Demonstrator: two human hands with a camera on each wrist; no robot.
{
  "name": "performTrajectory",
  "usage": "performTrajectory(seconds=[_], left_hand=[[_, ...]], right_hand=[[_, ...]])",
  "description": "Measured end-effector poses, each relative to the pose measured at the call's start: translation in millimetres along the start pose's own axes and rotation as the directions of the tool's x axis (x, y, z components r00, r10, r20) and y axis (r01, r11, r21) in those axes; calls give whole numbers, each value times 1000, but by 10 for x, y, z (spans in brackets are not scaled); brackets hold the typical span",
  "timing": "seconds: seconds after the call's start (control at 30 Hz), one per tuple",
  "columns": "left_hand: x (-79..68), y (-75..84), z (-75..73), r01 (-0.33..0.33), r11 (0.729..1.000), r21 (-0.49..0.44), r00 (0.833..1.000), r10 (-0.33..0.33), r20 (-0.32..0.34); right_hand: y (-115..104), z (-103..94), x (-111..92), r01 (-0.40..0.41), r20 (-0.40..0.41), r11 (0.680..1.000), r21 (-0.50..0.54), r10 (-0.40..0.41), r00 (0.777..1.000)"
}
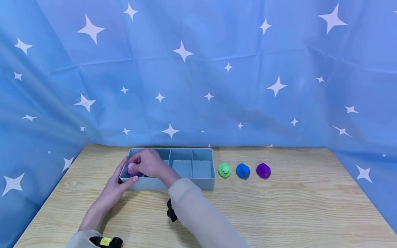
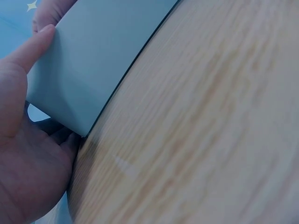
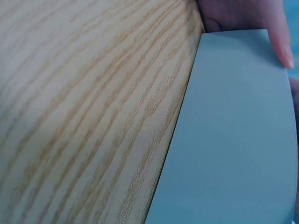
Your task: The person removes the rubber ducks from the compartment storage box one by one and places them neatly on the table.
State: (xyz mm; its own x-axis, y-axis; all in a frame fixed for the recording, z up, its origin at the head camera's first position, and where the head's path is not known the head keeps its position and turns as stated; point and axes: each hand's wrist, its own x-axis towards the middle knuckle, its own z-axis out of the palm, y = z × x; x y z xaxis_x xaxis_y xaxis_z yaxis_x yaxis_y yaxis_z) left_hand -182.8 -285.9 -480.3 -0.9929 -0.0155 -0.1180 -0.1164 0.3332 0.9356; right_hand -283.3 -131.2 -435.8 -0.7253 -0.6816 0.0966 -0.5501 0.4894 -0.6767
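Observation:
A grey-blue divided box [image 1: 202, 183] stands near the back of the table. My left hand [image 1: 111, 191] holds its left end, the thumb at the front rim and the other fingers along the end wall. In the left wrist view, the thumb [image 2: 35, 49] lies at the upper edge of the box's plain side. Inside the leftmost compartment, my right hand [image 1: 151, 163] pinches a pinkish-purple toy [image 1: 132, 169], largely covered by the fingers. The right wrist view is mostly filled by the box's outer wall [image 3: 229, 130], with the left hand [image 3: 238, 14] at its far corner.
Right of the box sit a green rubber duck [image 1: 224, 170], a blue duck [image 1: 243, 171] and a purple duck [image 1: 263, 170] in a row. A blue star-patterned cloth [image 1: 202, 74] hangs behind the wooden table [image 1: 298, 223] and along its sides.

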Motion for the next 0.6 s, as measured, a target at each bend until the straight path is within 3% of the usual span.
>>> performTrajectory(seconds=[0.23,0.47,0.6], left_hand=[[22,27,2,-16,1000,6,1000,16,3],[10,46,-18,23,999,22,1000,-23,17],[9,27,-4,29,999,38,999,-30,15]], right_hand=[[-49,-109,-70,-23,-18,999,29,23,1000],[-82,-255,-173,-39,-51,977,212,51,997],[-95,-319,-253,-37,-84,968,250,60,995]])
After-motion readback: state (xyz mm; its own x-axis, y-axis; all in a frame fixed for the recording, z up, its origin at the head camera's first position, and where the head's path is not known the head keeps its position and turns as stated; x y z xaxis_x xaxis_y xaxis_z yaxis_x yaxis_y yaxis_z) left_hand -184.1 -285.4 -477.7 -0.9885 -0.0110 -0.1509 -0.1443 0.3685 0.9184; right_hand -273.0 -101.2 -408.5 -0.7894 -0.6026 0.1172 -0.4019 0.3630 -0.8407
